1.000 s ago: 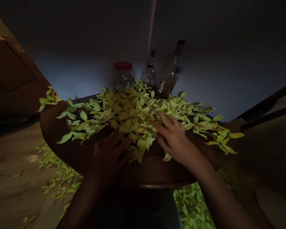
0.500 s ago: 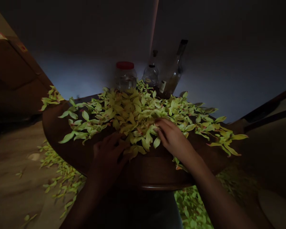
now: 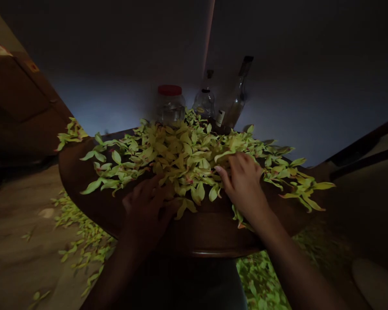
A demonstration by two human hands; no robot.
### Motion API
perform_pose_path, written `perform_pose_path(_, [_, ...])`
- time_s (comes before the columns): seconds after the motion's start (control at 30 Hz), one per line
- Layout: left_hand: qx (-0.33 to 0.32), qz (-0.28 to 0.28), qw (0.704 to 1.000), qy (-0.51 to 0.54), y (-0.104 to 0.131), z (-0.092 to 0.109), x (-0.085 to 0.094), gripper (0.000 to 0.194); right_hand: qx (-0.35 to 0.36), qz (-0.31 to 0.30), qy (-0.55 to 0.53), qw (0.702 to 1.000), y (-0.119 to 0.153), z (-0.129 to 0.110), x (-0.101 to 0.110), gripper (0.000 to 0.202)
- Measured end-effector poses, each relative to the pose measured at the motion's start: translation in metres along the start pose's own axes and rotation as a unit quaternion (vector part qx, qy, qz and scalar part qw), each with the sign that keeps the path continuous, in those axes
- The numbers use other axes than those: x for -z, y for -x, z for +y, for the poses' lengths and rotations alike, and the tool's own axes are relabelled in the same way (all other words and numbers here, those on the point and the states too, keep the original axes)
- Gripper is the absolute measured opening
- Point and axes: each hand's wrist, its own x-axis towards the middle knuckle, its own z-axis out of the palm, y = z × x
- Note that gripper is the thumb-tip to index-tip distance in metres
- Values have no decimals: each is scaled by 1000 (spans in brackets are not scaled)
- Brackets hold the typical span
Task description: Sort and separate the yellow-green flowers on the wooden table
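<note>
A heap of yellow-green flowers (image 3: 181,150) with slim petals, some pink-tinged at the tips, covers much of a dark wooden table (image 3: 207,232). My right hand (image 3: 244,183) lies over the right front of the heap, its thumb apart from the bent fingers; the fingertips touch flowers there, and nothing shows gripped. In deep shadow, my left hand (image 3: 147,204) rests at the heap's front left edge with fingers loosely spread. Its fingertips reach the nearest flowers, and the darkness hides fine detail.
At the back stand a red-lidded clear jar (image 3: 170,103), a round glass bottle (image 3: 205,101) and a tall leaning bottle (image 3: 237,101) against the wall. Cardboard boxes (image 3: 16,90) are at left. More flowers (image 3: 84,232) litter the floor on the left, and others (image 3: 261,280) lie below the table.
My right hand has moved a little to the right across the heap, and its thumb has parted from its fingers. My left hand has barely shifted.
</note>
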Motion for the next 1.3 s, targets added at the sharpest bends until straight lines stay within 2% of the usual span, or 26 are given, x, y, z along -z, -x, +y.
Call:
perform_pose_path(0.07, [-10,-10,1000,-4,0,1,1,32,18,52,57,997,5,-6,5,36])
perform_pose_path(0.1, [-15,-14,1000,-4,0,1,1,32,50,49,57,996,8,-9,7,35])
perform_pose_path(0.17, [-23,-19,1000,3,0,1,1,31,129,-14,34,991,12,-13,9,30])
perform_pose_path(0.23, [-27,-17,999,3,0,1,2,31,177,-93,14,980,13,-14,6,36])
perform_pose_path(0.33, [-20,-16,1000,-11,0,2,3,30,169,-145,-14,975,9,-12,-5,33])
perform_pose_path(0.43, [-22,-11,1000,-7,0,3,4,26,153,-138,-35,978,2,-14,-10,13])
perform_pose_path(0.47, [-24,-9,1000,-5,0,3,4,26,154,-129,-35,979,0,-15,-9,12])
perform_pose_path(0.57, [-21,-10,1000,-4,1,4,3,26,177,-124,-45,975,-2,-17,-2,18])
perform_pose_path(0.73, [-19,-11,1000,-8,1,5,4,25,241,-219,-71,943,6,-11,2,36])
perform_pose_path(0.83, [-20,-17,1000,10,0,2,4,21,235,-202,-58,949,6,-7,-2,32])
perform_pose_path(0.97, [-30,-7,999,9,0,-1,1,21,252,-157,-126,946,-5,-5,-4,12])
perform_pose_path(1.03, [-22,-10,1000,6,2,-1,0,22,240,-130,-178,945,-11,-5,-2,11])
perform_pose_path(1.13, [-11,16,1000,13,3,1,5,25,162,-79,-299,937,-17,-6,0,11])
perform_pose_path(1.23, [-22,114,992,49,-16,7,18,20,54,-49,-424,903,-28,-9,-4,6])
perform_pose_path(1.3, [-20,177,981,79,-47,15,27,17,11,-25,-455,890,-45,-11,-9,10])
